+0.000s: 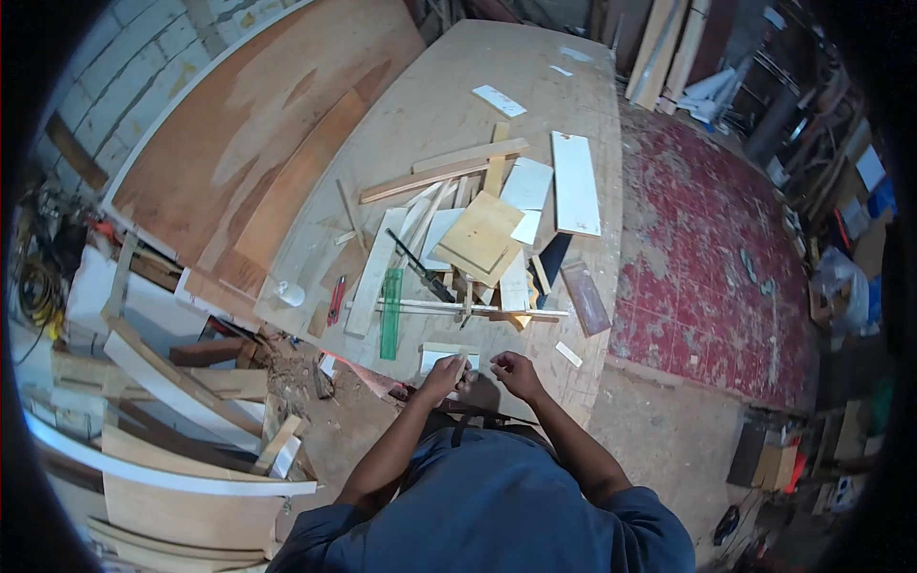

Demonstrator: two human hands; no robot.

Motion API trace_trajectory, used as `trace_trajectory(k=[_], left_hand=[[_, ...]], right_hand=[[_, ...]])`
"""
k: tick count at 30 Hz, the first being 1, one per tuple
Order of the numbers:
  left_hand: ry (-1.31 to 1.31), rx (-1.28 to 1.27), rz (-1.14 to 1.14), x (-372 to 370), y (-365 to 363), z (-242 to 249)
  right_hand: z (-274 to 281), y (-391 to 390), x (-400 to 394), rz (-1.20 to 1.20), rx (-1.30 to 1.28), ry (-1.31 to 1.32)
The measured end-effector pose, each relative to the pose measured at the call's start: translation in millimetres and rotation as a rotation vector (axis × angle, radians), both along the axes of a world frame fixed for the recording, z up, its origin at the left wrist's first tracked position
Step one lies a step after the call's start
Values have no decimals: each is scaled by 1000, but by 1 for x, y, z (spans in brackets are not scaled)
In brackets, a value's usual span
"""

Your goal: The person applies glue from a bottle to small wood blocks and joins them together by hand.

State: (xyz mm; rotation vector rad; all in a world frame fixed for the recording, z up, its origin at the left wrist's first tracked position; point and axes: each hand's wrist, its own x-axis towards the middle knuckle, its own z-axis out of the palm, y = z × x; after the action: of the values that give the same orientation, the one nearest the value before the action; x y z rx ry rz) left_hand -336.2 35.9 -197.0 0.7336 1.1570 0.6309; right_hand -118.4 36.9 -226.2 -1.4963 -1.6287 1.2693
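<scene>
Close to the table's near edge, my left hand is closed in a pinch around a small, thin light-coloured piece, perhaps wood. A little to its right, my right hand has its fingers curled together, and whatever may be between them is too small to make out. Just beyond my left hand lies a short white-faced board. A green ruler and a red utility knife lie to the left. Farther out, a long thin strip crosses the table in front of a pile of wood.
The pile holds a square plywood piece, white offcuts and sticks. A white board and a brownish block lie to its right. A white cup-like container stands at the left edge. Stacked timber fills the lower left.
</scene>
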Motion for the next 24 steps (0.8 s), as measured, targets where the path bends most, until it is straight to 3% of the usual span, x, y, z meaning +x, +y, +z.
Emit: trace_trajectory(k=[3, 6, 10, 14, 19, 20, 22, 24], left_hand=[[80, 40, 20, 14, -12, 14], [154, 153, -49, 21, -19, 19], [121, 176, -67, 16, -32, 15], [74, 131, 44, 3, -40, 11], [204, 156, 248, -7, -45, 11], [206, 155, 257, -10, -46, 1], [181, 486, 326, -18, -48, -28], [207, 476, 313, -20, -50, -16]], right_hand=[[20, 11, -19, 66, -169, 392], [30, 17, -26, 203, -270, 516], [14, 26, -18, 138, -320, 455], [8, 33, -7, -66, -436, 569], [10, 28, -8, -49, -504, 633], [8, 26, -8, 24, -404, 678], [3, 25, -12, 103, -304, 722], [1, 20, -14, 143, -141, 618]])
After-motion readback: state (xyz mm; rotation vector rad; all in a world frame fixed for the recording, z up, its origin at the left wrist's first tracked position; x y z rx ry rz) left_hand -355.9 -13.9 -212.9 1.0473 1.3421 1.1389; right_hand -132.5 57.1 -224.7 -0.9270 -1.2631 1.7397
